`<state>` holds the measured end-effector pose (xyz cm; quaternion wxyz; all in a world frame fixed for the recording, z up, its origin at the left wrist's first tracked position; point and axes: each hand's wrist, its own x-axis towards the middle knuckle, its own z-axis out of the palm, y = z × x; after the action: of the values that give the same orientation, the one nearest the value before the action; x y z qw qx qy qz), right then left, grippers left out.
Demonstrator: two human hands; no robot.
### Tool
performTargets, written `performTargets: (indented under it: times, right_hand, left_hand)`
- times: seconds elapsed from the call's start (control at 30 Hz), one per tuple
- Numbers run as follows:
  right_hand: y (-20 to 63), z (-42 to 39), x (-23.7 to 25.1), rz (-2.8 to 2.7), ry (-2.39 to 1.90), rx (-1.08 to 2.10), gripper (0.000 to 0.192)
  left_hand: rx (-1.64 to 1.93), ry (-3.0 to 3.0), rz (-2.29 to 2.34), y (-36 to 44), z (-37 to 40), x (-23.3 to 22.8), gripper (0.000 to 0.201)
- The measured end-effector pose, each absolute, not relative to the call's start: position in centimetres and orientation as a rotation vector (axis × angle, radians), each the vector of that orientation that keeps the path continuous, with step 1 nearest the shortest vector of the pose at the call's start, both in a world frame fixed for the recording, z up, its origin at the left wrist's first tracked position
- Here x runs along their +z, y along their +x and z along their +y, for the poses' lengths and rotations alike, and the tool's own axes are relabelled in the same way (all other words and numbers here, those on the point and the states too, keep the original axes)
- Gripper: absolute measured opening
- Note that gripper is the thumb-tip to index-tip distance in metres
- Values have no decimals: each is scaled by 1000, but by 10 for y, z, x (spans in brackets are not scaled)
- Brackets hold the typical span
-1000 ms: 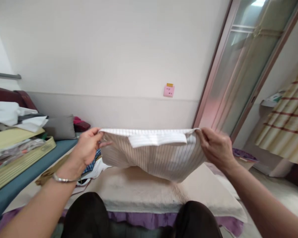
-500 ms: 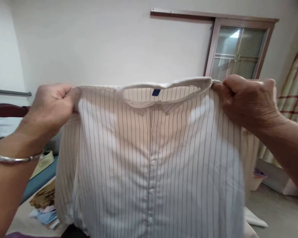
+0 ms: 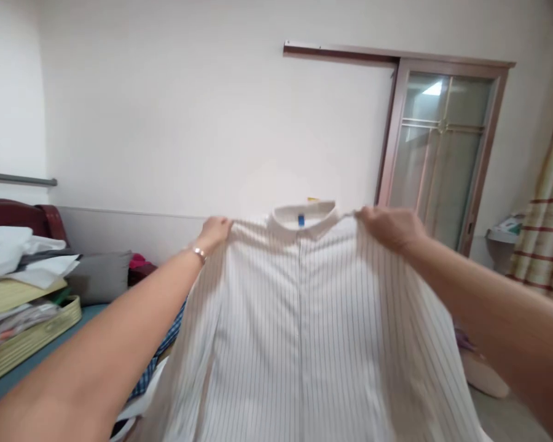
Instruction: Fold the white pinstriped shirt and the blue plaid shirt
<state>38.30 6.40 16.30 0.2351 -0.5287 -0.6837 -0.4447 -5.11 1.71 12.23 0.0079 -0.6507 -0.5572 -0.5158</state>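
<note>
A white shirt point(image 3: 295, 307) with thin dark stripes hangs spread out in front of me, its buttoned front facing me. At the left shoulder my left hand point(image 3: 215, 232) is closed on the cloth, a silver bangle on its wrist. My right hand point(image 3: 389, 226) pinches the other shoulder, with that arm stretched forward as well. Between them stands the collar point(image 3: 304, 220), showing a small blue label inside. The shirt's lower end runs out of the picture, and the picture is slightly blurred.
Left, a yellow box point(image 3: 32, 341) with papers and cloth stands on a blue surface beside a grey cushion point(image 3: 102, 276). Blue checked cloth point(image 3: 145, 376) lies behind my left arm. Beyond are a glass sliding door point(image 3: 442, 159) and a striped curtain point(image 3: 541, 233) at right.
Both arms have stretched forward, carrying the shirt farther from me and lower in view. My hands keep hold of the shoulders. The camera view has tilted up a little.
</note>
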Motion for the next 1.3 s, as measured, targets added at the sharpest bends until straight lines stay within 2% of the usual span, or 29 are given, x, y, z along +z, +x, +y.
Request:
performTargets:
  times: [0.03,0.13,0.2,0.27,0.33,0.4,0.6,0.7,0.8,0.9,1.07,1.2,1.3]
  right_hand:
    - [390,67,190,-1812,-1458,-1236,56]
    - [411,65,248,-1513,-1329,-1323,67]
    - [420,59,256,-1412,-1277,-1364,75]
    - [425,54,236,-1385,-1276,-1400,75]
    - [427,55,192,-1412,-1269,-1432,66]
    - [425,62,128,-1503,-1257,-1432,55]
    - [401,76,-120,-2006,-1151,-1242,23]
    - [388,63,-230,-2244,-1344,-938,28]
    - [384,49,-298,-2336,-1592,-628,36]
    - [386,44,-327,-2367,-1764,-298,35]
    - [393,58,-337,-2220,-1792,134,31]
    - [395,68,-337,-2069,-1614,298,20]
    - [398,68,-325,-1984,-1611,285,15]
  left_hand:
    - [-1634,-1942,-1675,-45,26,147,38]
    - [-1697,-1702,-1521,-32,37,204,39]
    - [-1692,-1571,-1372,-27,34,212,41]
    - [-1664,-1483,-1255,-28,26,194,42]
    - [-1617,-1480,-1232,-35,19,151,40]
    - [-1508,-1554,-1252,-45,18,89,36]
    - [-1226,-1967,-1621,-80,39,-155,31]
    - [-982,-2258,-1857,-87,34,-258,33]
    - [-718,-2407,-1989,-87,21,-315,31]
    - [-491,-2403,-2079,-81,15,-332,29]
    - [-232,-2325,-2157,-67,19,-332,34]
    - [-185,-2310,-2191,-62,23,-329,36]
    - [-271,-2295,-2220,-66,22,-318,37]
